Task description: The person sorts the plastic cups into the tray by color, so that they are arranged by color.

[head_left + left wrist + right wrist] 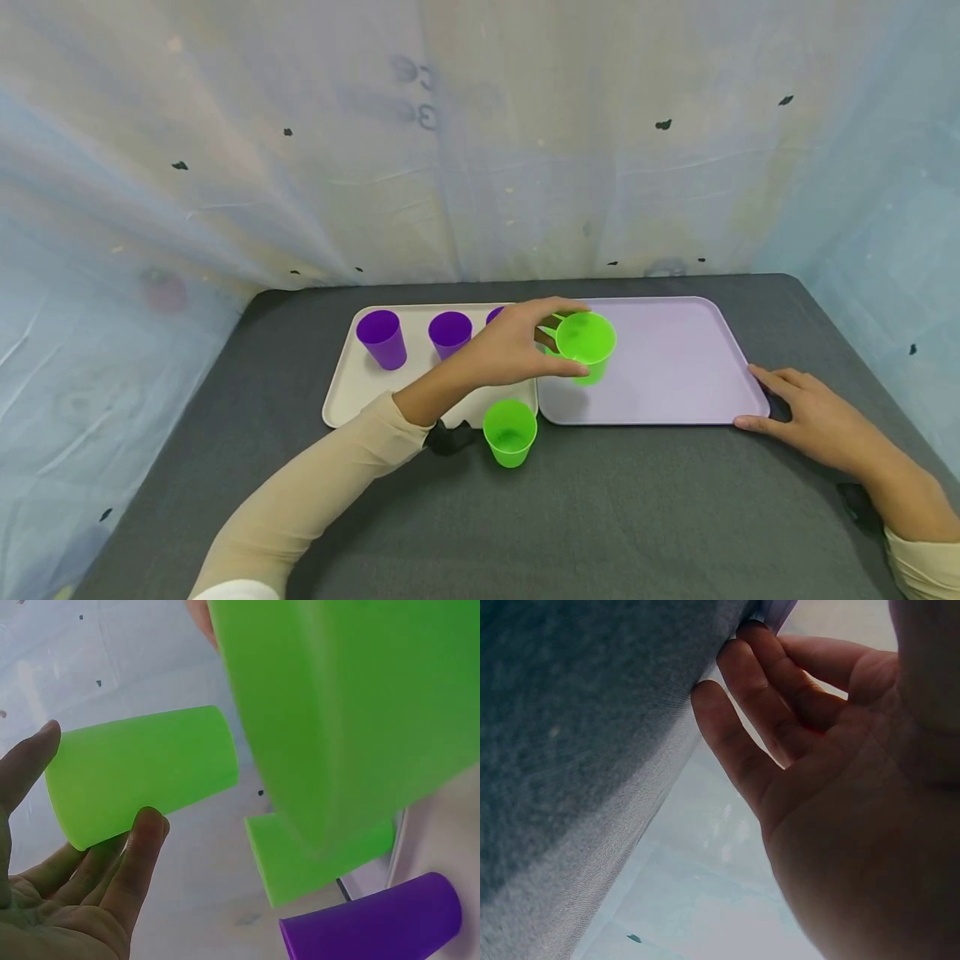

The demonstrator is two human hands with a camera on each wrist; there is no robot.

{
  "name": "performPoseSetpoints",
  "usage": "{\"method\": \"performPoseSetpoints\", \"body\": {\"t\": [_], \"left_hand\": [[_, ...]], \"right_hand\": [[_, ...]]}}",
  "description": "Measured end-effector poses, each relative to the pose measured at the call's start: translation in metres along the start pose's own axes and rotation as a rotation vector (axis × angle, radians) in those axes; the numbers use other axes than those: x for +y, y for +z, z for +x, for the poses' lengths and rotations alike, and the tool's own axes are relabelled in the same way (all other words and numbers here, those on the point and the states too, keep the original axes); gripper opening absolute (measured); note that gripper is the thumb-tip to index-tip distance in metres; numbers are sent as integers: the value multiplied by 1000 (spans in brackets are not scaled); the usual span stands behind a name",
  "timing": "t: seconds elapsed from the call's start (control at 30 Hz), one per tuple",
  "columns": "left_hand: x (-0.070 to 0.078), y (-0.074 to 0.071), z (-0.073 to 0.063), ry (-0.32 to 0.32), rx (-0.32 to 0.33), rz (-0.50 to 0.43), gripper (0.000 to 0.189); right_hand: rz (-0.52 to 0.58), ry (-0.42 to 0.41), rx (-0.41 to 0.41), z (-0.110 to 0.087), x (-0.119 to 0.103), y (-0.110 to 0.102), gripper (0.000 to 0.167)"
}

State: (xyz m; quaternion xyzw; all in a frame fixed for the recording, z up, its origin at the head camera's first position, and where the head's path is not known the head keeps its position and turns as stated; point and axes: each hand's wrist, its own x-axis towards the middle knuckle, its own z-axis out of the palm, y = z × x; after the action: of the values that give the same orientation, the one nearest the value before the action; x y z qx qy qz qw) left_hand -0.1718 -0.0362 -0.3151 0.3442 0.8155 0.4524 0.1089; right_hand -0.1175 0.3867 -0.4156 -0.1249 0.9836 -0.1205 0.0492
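My left hand (517, 342) grips a green cup (588, 342), thumb on the near side and fingers on the far side. The cup is upright over the left part of the lilac tray (660, 358). Behind my fingers, a second green cup (322, 859) is partly hidden. Another green cup (510, 433) stands on the table in front of the trays and looms large in the left wrist view. My right hand (817, 417) touches the lilac tray's right end, thumb at the near corner, fingers extended along the side.
A cream tray (345, 400) adjoins the lilac one on the left. It bears a purple cup (382, 342) at its left, a middle purple cup (450, 332) and a third purple cup (492, 314) mostly behind my left hand. Grey cloth (637, 517) covers the table; pale sheeting (525, 167) hangs behind it.
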Motion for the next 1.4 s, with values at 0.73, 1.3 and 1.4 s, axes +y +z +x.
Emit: {"method": "performPoseSetpoints", "body": {"t": [0.73, 1.3, 1.4], "left_hand": [[15, 5, 45, 39, -23, 49, 68], [-19, 15, 101, -18, -97, 262, 72], [-26, 22, 113, -42, -108, 290, 72]], "right_hand": [[-3, -6, 4, -2, 1, -1, 95], [11, -11, 15, -4, 1, 2, 95], [9, -7, 16, -5, 1, 1, 95]]}}
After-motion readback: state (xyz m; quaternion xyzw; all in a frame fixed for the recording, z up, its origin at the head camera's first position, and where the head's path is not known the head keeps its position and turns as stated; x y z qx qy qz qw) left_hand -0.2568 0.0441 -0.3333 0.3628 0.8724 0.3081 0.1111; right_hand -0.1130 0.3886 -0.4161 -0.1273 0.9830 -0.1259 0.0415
